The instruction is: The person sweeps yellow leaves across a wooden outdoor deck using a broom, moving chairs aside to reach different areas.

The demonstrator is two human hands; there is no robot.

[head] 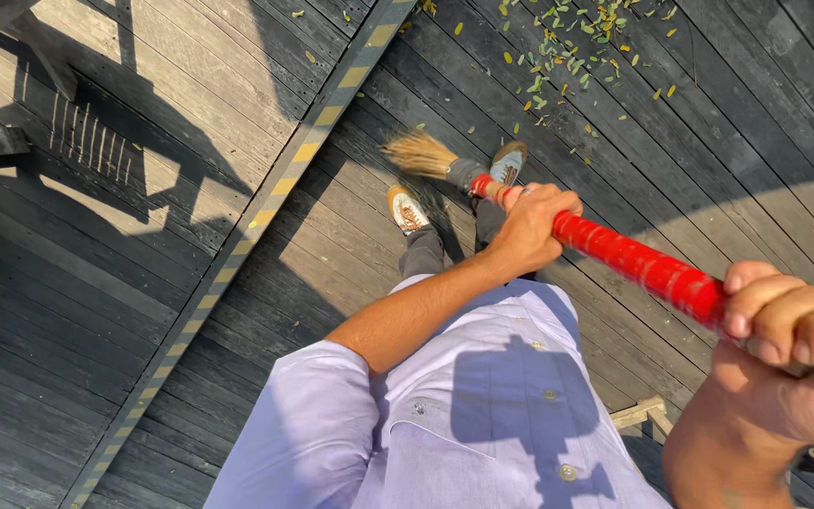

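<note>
We noted both hands closed around the red-handled broom [633,259], left hand [531,224] mid-frame, right hand [784,330] at right edge; bristles at centre. Strokes should stay low toward the leaves [572,42], upper frame.

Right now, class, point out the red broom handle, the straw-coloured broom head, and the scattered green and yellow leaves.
red broom handle [628,257], head view, mid-shaft.
straw-coloured broom head [418,154], head view, middle of bristles.
scattered green and yellow leaves [572,42], head view, densest patch.
</note>
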